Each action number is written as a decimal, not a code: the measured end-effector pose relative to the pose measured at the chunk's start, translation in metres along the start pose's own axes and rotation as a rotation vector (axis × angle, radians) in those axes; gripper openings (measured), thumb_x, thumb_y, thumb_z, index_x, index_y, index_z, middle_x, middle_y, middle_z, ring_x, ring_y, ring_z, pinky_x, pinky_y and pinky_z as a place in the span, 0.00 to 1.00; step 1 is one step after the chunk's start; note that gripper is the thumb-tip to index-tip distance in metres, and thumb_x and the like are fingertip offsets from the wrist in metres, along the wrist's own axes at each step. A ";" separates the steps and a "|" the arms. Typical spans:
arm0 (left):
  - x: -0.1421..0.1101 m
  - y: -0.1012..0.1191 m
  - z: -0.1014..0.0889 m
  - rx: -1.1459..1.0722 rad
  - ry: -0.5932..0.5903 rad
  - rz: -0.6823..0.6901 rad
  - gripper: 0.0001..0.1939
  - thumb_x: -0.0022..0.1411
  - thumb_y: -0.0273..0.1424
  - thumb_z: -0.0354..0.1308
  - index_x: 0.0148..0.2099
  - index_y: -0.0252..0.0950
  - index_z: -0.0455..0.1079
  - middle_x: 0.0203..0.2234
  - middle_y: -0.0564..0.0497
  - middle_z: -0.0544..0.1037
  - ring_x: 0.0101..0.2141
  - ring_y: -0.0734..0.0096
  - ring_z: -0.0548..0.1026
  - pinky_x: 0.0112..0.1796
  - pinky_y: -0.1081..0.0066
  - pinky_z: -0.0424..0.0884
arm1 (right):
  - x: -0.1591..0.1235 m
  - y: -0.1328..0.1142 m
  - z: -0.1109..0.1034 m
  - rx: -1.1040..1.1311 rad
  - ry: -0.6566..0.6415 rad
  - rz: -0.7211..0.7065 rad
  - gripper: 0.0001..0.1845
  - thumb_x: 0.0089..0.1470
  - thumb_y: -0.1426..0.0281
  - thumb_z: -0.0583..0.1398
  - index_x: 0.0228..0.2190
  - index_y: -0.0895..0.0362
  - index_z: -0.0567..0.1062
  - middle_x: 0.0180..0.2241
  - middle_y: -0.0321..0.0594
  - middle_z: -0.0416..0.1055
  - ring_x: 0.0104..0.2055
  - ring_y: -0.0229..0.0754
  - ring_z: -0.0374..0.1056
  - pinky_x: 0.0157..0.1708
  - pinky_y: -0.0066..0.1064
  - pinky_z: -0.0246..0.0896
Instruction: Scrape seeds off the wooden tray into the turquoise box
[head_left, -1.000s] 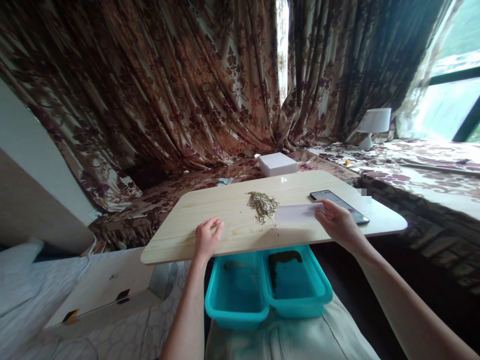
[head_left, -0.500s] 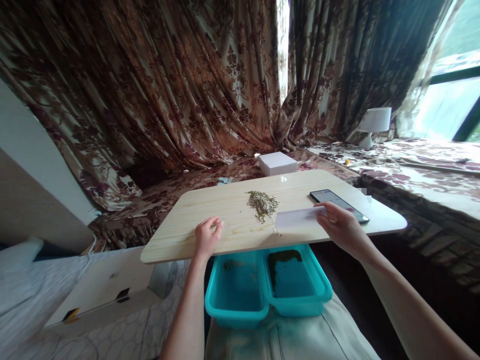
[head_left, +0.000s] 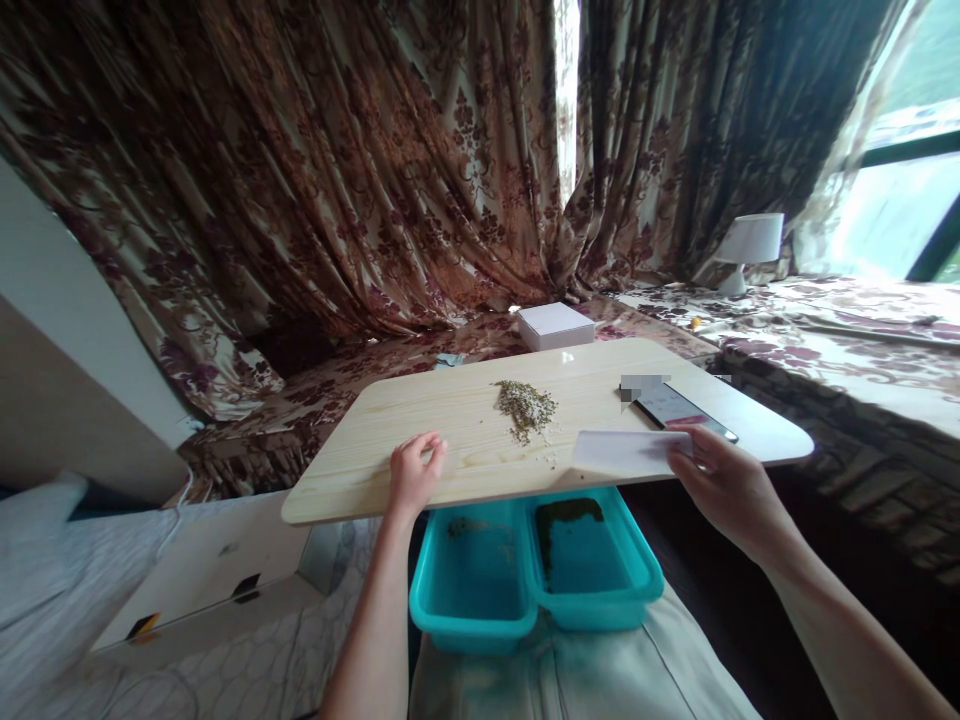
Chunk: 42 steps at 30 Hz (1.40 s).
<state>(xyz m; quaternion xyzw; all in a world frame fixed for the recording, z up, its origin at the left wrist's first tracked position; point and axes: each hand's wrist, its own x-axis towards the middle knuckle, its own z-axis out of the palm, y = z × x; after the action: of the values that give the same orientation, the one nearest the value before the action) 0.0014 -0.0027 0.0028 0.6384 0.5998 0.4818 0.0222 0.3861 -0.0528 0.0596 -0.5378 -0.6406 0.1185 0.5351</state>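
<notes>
My right hand [head_left: 721, 490] pinches the right end of a white card [head_left: 619, 451], which is low over the light wooden table [head_left: 427, 400] near its front edge. Left of the card lies a pile of small mixed green and pale grains [head_left: 525, 410], with a few loose ones towards the front edge. My left hand [head_left: 416, 475] rests on the front left of the table, loosely curled, thumb apart, with nothing visible in it. Below the front edge sit two turquoise bins, the left bin [head_left: 476, 630] with some pale grains and the right bin [head_left: 600, 612] with dark green grains.
A phone [head_left: 682, 408] lies on the table just behind my right hand. Beyond the far edge is a white box [head_left: 555, 325]. A lamp [head_left: 752, 240] stands on the covered ledge at right, and a large flat carton [head_left: 210, 570] lies at lower left.
My right hand has drawn the card to the right and towards me, away from the pile. A few more loose grains show near the front edge. My left hand has stayed put.
</notes>
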 end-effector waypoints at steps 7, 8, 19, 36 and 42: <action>0.000 0.000 0.000 0.002 0.001 0.006 0.15 0.58 0.41 0.54 0.40 0.36 0.75 0.36 0.46 0.80 0.40 0.62 0.76 0.46 0.62 0.71 | -0.013 -0.007 -0.007 0.047 -0.034 0.043 0.09 0.44 0.68 0.57 0.31 0.51 0.74 0.29 0.39 0.77 0.31 0.46 0.74 0.32 0.34 0.69; 0.000 0.000 0.000 0.002 0.001 0.007 0.15 0.58 0.41 0.54 0.40 0.36 0.75 0.36 0.46 0.80 0.40 0.62 0.76 0.46 0.62 0.71 | -0.013 -0.007 -0.005 0.056 -0.033 0.042 0.09 0.44 0.68 0.57 0.31 0.51 0.74 0.29 0.39 0.78 0.31 0.46 0.74 0.32 0.34 0.69; 0.000 0.001 0.000 0.011 0.001 -0.006 0.14 0.58 0.40 0.54 0.40 0.37 0.75 0.37 0.47 0.80 0.41 0.61 0.76 0.47 0.62 0.70 | 0.003 -0.014 0.025 0.021 -0.027 -0.035 0.09 0.45 0.69 0.56 0.31 0.54 0.73 0.27 0.38 0.76 0.29 0.43 0.71 0.31 0.32 0.67; 0.000 0.003 -0.001 0.018 0.007 0.005 0.14 0.59 0.39 0.54 0.40 0.36 0.75 0.36 0.46 0.80 0.41 0.62 0.76 0.47 0.63 0.70 | -0.005 -0.011 0.005 0.140 -0.028 0.084 0.10 0.44 0.64 0.60 0.32 0.53 0.73 0.28 0.42 0.77 0.31 0.47 0.75 0.31 0.34 0.71; 0.000 0.002 -0.001 0.021 0.010 0.008 0.14 0.59 0.38 0.54 0.40 0.36 0.75 0.35 0.47 0.80 0.40 0.63 0.76 0.47 0.63 0.70 | -0.012 -0.006 0.022 0.001 -0.010 -0.053 0.12 0.52 0.61 0.57 0.35 0.55 0.75 0.30 0.42 0.78 0.28 0.44 0.75 0.29 0.34 0.72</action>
<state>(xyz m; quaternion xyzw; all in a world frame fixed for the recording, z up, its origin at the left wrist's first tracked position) 0.0025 -0.0037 0.0049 0.6384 0.6025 0.4788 0.0104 0.3633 -0.0552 0.0482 -0.5197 -0.6572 0.1072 0.5353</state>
